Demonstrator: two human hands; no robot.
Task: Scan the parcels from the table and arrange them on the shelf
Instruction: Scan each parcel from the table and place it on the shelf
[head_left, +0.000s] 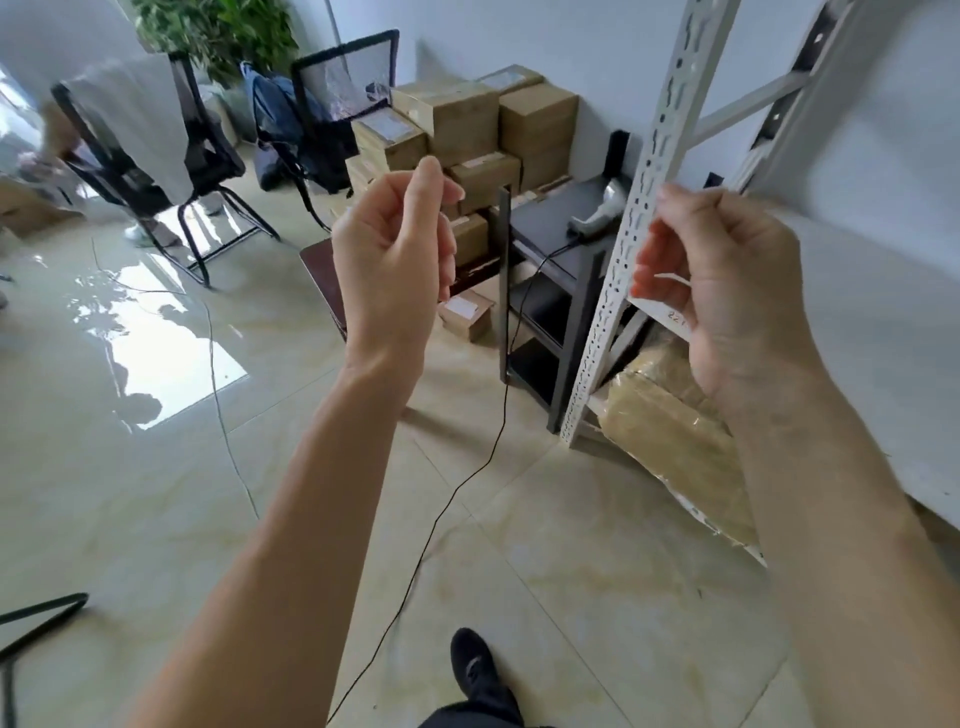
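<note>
My left hand (395, 249) is raised in the middle of the view with its fingers curled and thumb up, holding nothing I can see. My right hand (722, 280) is curled too, in front of the white metal shelf's upright (644, 208) and its board (857, 322). A thin pale streak shows inside its curl, too small to identify. Cardboard parcels (467, 119) are stacked beyond my hands against the far wall. A grey handheld scanner (597, 213) lies on a black stand (545, 228). A brown plastic-wrapped parcel (675, 441) sits low in the shelf.
The scanner's black cable (457, 493) trails across the tiled floor toward my shoe (475, 670). A small box (465, 314) lies on the floor. Two black chairs (208, 171) (337, 104) stand at the left, one with a person in grey (135, 119) on it.
</note>
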